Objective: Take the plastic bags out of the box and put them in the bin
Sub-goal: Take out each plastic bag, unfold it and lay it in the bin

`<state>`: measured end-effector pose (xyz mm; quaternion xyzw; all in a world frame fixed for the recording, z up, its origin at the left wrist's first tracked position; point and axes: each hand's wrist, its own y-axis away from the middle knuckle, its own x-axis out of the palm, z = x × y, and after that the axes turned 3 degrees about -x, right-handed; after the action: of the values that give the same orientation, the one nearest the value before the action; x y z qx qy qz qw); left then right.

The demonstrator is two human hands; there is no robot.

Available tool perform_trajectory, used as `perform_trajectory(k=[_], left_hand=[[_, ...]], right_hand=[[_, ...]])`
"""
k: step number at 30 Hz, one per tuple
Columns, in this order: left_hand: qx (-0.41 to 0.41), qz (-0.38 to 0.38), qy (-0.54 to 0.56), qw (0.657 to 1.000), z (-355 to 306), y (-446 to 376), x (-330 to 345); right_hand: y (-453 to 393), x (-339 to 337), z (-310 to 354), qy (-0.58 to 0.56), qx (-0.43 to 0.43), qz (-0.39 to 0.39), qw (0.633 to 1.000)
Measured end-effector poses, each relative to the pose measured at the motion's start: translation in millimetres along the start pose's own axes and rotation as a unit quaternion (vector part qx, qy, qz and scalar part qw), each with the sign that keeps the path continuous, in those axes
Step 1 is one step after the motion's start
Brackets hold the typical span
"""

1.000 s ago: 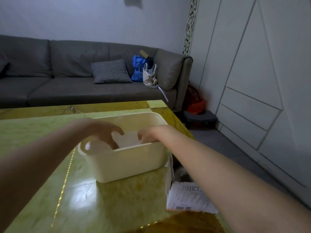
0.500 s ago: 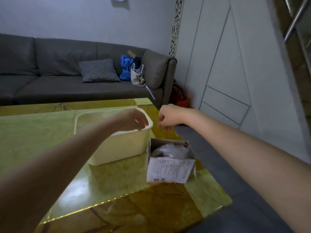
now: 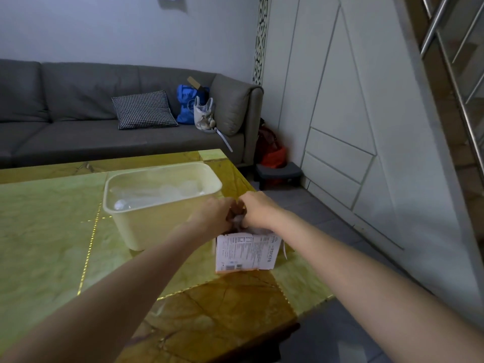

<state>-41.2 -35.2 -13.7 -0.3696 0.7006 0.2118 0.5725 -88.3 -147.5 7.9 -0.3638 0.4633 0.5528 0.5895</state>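
Head view, frame centre: left hand (image 3: 213,214) and right hand (image 3: 259,209) pinch crumpled plastic bags (image 3: 237,220) over an upright box (image 3: 246,254) (label facing the camera), beside a cream bin (image 3: 157,224), long axis left-right, on a glossy green-gold table (image 3: 52,244); grey sofa (image 3: 78,121) behind.

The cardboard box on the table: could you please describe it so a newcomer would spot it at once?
Start at the glossy green-and-gold table and go to its right edge. Right of the cream bin stands the small box, both hands reaching into its open top. Only it has a white printed label facing the camera.
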Motion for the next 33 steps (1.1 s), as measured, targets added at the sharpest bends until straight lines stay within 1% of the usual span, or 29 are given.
perform_trajectory(k=[5, 8, 11, 14, 17, 19, 22, 24, 25, 28, 30, 31, 33], left_hand=[[-0.018, 0.017, 0.090, 0.996, 4.6, 2.8, -3.2], [-0.021, 0.022, 0.108, 0.994, 5.3, 5.1, -7.1], [-0.022, 0.020, 0.089, 0.996, 7.6, 6.3, -11.7], [-0.012, 0.017, 0.086, 0.996, 10.4, 7.4, -14.1], [-0.007, 0.036, 0.109, 0.993, 11.2, 10.6, -11.0], [-0.012, 0.045, 0.139, 0.989, 12.0, 12.8, -6.2], [-0.035, 0.039, 0.158, 0.986, 13.8, 13.6, -1.1], [-0.044, 0.039, 0.168, 0.984, 14.3, 11.8, 0.7], [-0.049, 0.040, 0.168, 0.984, 14.7, 11.0, 1.4], [-0.074, 0.037, 0.155, 0.984, 15.0, 10.1, 3.7], [-0.069, 0.038, 0.164, 0.983, 17.2, 10.6, 4.3], [-0.060, 0.042, 0.184, 0.980, 17.9, 11.0, 3.0], [-0.043, 0.040, 0.217, 0.974, 18.1, 11.4, -1.7]], right_hand=[[4.9, -14.0, -3.1, -0.170, 0.024, 0.033, 0.985], [7.3, -16.0, -5.2, -0.180, 0.036, 0.045, 0.982], [8.0, -16.3, -6.8, -0.176, 0.056, 0.069, 0.980], [5.9, -14.9, -4.9, -0.223, 0.040, 0.066, 0.972], [1.6, -12.0, -2.2, -0.286, 0.015, 0.041, 0.957], [-0.6, -14.0, -1.0, -0.288, -0.007, 0.012, 0.957], [-0.9, -25.5, 1.5, -0.179, -0.052, -0.046, 0.981], [-1.4, -34.1, 4.5, -0.118, -0.073, -0.077, 0.987], [-2.1, -37.8, 7.1, -0.107, -0.080, -0.094, 0.987], [-3.9, -52.4, 13.0, -0.141, -0.080, -0.164, 0.973], [-7.1, -63.1, 14.9, -0.168, -0.070, -0.208, 0.961], [-8.3, -68.1, 15.4, -0.174, -0.065, -0.214, 0.959], [-10.3, -74.3, 14.4, -0.171, -0.058, -0.203, 0.962]])
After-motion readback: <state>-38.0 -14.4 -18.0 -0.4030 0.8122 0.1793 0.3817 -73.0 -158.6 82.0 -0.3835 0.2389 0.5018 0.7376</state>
